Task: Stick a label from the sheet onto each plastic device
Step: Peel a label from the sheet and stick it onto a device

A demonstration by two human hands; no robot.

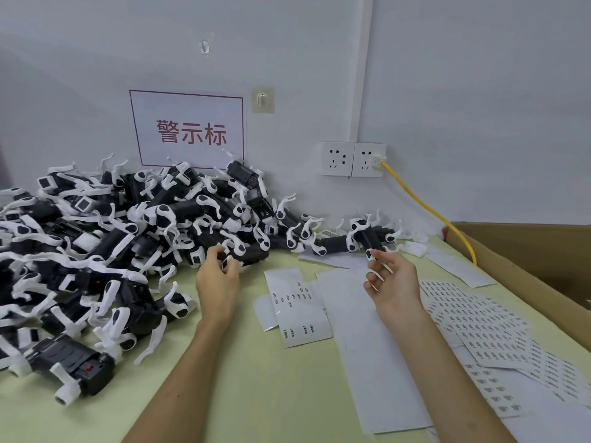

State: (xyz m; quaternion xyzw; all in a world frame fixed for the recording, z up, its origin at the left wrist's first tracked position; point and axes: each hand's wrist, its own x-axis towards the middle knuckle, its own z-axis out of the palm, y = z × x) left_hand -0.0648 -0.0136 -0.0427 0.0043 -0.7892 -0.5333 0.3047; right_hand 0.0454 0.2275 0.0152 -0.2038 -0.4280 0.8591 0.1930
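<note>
A big pile of black-and-white plastic devices point(96, 244) covers the left of the green table point(256, 378), and a short row of them point(335, 241) trails right along the wall. My left hand point(219, 282) grips the end of one device point(252, 254) at the pile's near edge. My right hand point(395, 282) is raised with its fingers curled; thumb and forefinger pinch the white tip of a device point(371, 239) at the end of the row. Small white slips show at its fingertips. A partly used label sheet point(300, 305) lies between my hands. Full label sheets point(473, 318) lie to the right.
Blank backing paper point(361, 340) lies under my right forearm. An open cardboard box point(527, 251) stands at the right edge. A yellow cable point(425, 206) runs from the wall sockets point(351, 159) down to the table. A red-lettered sign point(188, 129) hangs on the wall.
</note>
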